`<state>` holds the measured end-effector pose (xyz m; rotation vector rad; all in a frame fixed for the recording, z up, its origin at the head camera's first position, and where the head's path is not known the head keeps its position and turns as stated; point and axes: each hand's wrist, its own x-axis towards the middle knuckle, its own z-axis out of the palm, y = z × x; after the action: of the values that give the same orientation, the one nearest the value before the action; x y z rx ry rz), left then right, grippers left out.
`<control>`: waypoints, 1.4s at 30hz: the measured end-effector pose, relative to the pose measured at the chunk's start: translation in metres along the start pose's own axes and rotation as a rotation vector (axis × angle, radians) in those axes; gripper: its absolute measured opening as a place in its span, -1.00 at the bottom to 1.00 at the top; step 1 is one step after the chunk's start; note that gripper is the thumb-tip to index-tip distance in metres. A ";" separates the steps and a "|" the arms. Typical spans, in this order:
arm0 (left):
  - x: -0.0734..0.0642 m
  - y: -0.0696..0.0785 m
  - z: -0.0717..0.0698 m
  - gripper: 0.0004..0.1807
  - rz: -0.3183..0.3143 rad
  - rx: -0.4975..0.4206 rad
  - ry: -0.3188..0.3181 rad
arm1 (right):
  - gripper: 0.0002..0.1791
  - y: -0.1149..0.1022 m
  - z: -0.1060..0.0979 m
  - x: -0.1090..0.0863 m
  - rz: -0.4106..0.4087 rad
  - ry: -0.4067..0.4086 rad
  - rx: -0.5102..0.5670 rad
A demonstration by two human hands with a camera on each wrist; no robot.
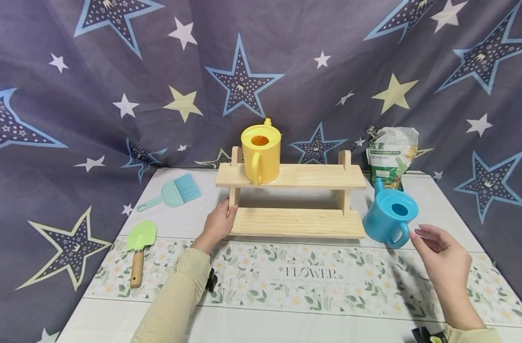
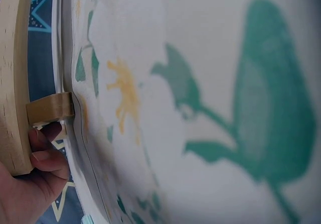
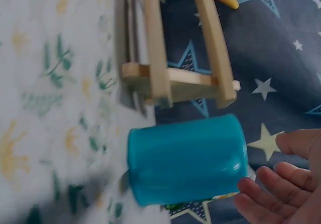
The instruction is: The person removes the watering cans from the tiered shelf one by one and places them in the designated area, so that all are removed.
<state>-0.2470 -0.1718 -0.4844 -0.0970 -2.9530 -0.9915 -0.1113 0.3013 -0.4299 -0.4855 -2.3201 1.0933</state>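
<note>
A two-tier wooden shelf [image 1: 297,223] stands mid-table. My left hand [image 1: 219,223] grips its left end, with fingers curled at the lower board, as the left wrist view also shows. On the upper board sits a yellow watering can [image 1: 269,159], upright with its handle towards me. To the right of the shelf a blue watering can [image 1: 380,221] stands on the table, spout to the back. My right hand [image 1: 445,259] is beside its handle, fingers extended. In the right wrist view that hand [image 3: 288,186] is spread near the can, holding nothing.
A green trowel [image 1: 141,236] with a wooden handle and a teal brush [image 1: 171,193] lie on the left side. Behind the blue can stands a clipped white-and-green bag [image 1: 391,152]. A star-patterned curtain [image 1: 158,95] hangs behind the table.
</note>
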 end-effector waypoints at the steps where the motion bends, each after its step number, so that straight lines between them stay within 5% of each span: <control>1: 0.000 0.000 0.000 -0.44 -0.003 -0.001 -0.001 | -0.63 -0.002 0.000 0.000 0.003 0.003 0.018; 7: 0.000 -0.001 0.000 -0.44 -0.012 0.008 0.001 | -0.60 -0.020 0.003 0.000 0.007 -0.050 0.097; 19: 0.001 -0.001 0.002 -0.45 -0.006 0.012 0.012 | -0.57 -0.051 0.026 0.003 -0.152 -0.196 0.197; 42: 0.000 0.001 0.001 -0.46 0.000 0.007 0.015 | -0.57 -0.097 0.062 0.013 -0.321 -0.405 0.309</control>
<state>-0.2465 -0.1710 -0.4845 -0.0895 -2.9425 -0.9768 -0.1680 0.2123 -0.3829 0.2407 -2.3808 1.4507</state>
